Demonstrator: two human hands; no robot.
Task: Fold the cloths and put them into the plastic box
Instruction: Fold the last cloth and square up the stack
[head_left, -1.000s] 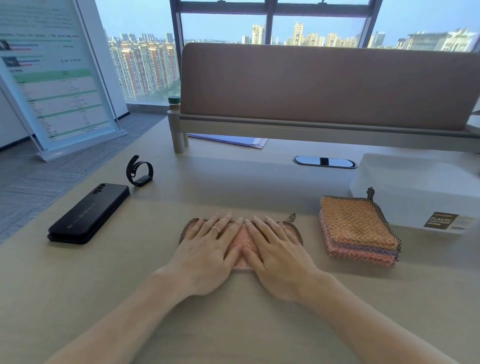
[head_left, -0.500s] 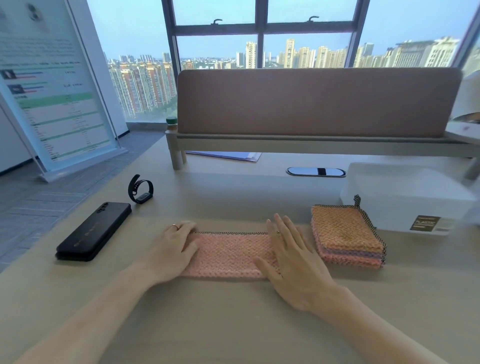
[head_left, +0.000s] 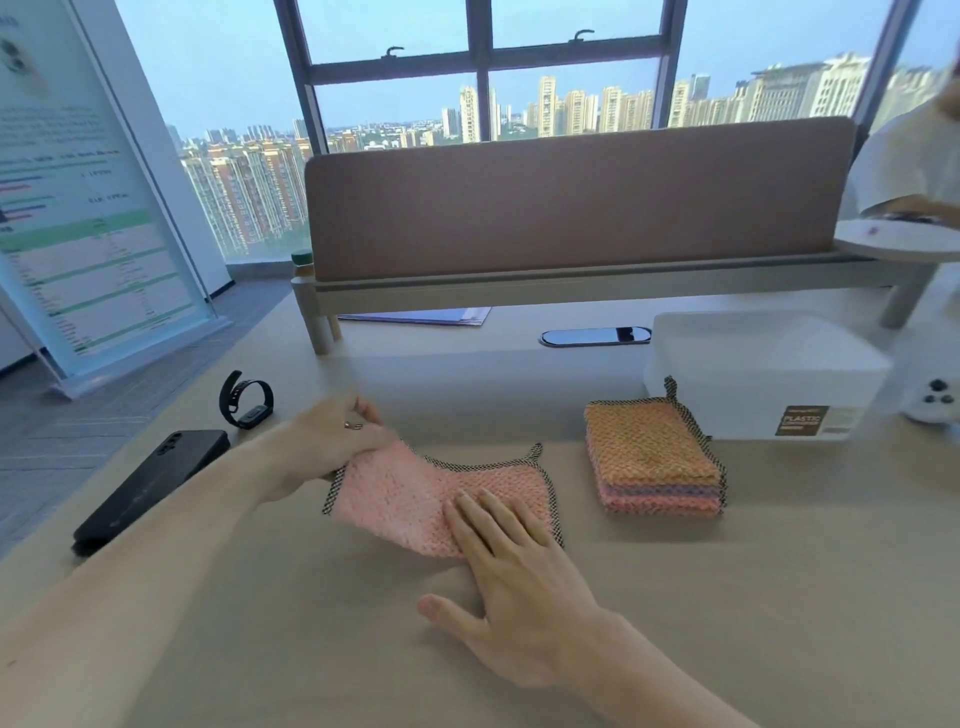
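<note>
Left hand (head_left: 332, 441) pinches pink cloth (head_left: 415, 499) left end, lifted off desk (head_left: 779, 597); right hand (head_left: 519, 587) flat, pinning right half. Risk: weak pin, cloth drags, crooked fold.

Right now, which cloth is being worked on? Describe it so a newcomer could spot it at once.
On the pale desk, look left of the plastic box. The pink cloth lies there, gripped by the left hand, pressed by the right hand. Unlike the neat stack beside it, it is single, loose, one edge lifted.
</note>
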